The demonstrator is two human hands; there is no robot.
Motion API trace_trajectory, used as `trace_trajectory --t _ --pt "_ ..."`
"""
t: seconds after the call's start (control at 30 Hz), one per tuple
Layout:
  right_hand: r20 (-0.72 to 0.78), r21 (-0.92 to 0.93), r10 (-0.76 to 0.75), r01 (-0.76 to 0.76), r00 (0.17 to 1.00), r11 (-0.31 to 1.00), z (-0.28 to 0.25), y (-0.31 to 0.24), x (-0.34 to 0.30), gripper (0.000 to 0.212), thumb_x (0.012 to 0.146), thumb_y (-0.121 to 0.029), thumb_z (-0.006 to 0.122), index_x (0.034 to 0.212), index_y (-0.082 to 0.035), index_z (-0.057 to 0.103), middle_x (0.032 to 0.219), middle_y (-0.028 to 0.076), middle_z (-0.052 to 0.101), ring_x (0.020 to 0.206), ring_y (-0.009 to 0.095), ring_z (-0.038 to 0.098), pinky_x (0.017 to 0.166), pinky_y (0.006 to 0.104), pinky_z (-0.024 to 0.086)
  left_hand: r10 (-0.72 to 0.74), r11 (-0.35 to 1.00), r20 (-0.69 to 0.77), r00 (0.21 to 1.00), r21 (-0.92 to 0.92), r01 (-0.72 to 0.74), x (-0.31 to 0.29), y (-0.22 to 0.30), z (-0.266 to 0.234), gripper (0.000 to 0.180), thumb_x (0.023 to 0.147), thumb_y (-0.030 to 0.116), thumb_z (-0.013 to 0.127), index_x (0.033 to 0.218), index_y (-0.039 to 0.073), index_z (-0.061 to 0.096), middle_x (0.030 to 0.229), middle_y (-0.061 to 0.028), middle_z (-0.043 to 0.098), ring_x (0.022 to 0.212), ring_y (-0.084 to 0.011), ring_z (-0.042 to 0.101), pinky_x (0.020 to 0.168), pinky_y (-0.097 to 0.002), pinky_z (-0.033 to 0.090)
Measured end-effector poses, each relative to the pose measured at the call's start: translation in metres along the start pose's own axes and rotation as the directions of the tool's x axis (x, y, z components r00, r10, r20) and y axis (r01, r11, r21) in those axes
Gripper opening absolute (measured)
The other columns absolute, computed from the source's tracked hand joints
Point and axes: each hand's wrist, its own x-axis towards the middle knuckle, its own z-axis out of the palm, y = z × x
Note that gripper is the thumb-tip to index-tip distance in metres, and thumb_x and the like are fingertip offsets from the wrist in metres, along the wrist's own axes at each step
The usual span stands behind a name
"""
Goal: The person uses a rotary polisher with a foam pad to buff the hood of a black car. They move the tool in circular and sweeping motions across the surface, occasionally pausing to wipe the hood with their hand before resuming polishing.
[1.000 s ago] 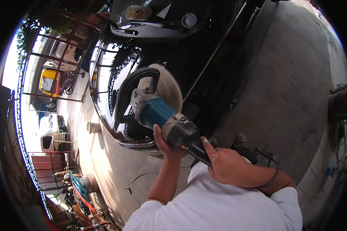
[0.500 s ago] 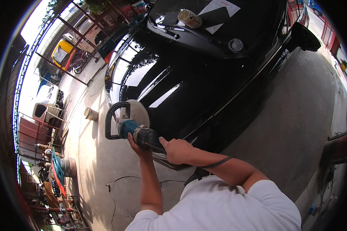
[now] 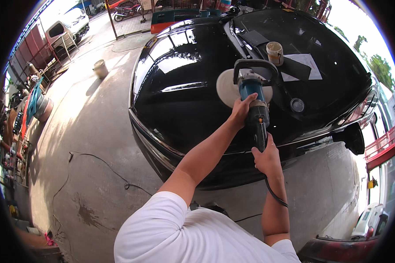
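Observation:
A teal-and-black car polisher (image 3: 251, 90) with a D-shaped black handle is between my two hands. Its round white pad (image 3: 226, 88) is over the glossy black hood (image 3: 184, 103) of a car, on the windshield side; contact with the paint cannot be made out. My left hand (image 3: 242, 108) is closed around the body behind the pad. Lower down, my right hand (image 3: 267, 157) grips the rear handle, where the power cord (image 3: 273, 193) leaves it and runs along my right forearm.
On the windshield side stand a stained tub (image 3: 274, 52), white paper (image 3: 309, 65) and dark sheets. A side mirror (image 3: 351, 138) sticks out at right. One bucket (image 3: 100, 69) stands on the concrete floor, where a cable (image 3: 101, 160) trails. Clutter lines the left edge.
My hands have carried the polisher right across the hood, from its front left corner toward the windshield. The head view has turned, and both arms now reach further forward.

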Motion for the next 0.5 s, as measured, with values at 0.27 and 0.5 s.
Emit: trace_trajectory --t 0.27,0.5 --pt "-0.041 -0.122 -0.026 0.021 0.999 0.992 0.090 -0.102 0.057 0.069 0.090 -0.007 0.068 0.153 -0.006 0.039 0.087 0.021 0.071 0.060 0.029 0.071 0.053 0.0420 0.059 -0.006 0.989 -0.050 0.999 -0.151 -0.001 0.041 0.092 -0.100 0.052 0.096 0.033 0.075 0.120 -0.010 0.057 0.095 -0.0196 0.073 0.074 -0.0293 0.075 0.069 -0.0413 0.063" --pt "0.227 -0.156 -0.023 0.060 0.974 0.986 0.199 -0.232 0.047 0.079 0.087 -0.014 0.068 0.159 -0.007 0.036 0.112 0.035 0.071 0.109 0.053 0.068 0.099 0.0526 0.056 0.246 0.941 -0.253 0.936 -0.171 -0.294 -0.035 0.203 -0.251 0.044 0.100 0.028 0.073 0.129 -0.001 0.057 0.101 -0.0132 0.071 0.079 -0.0232 0.074 0.073 -0.0349 0.062"
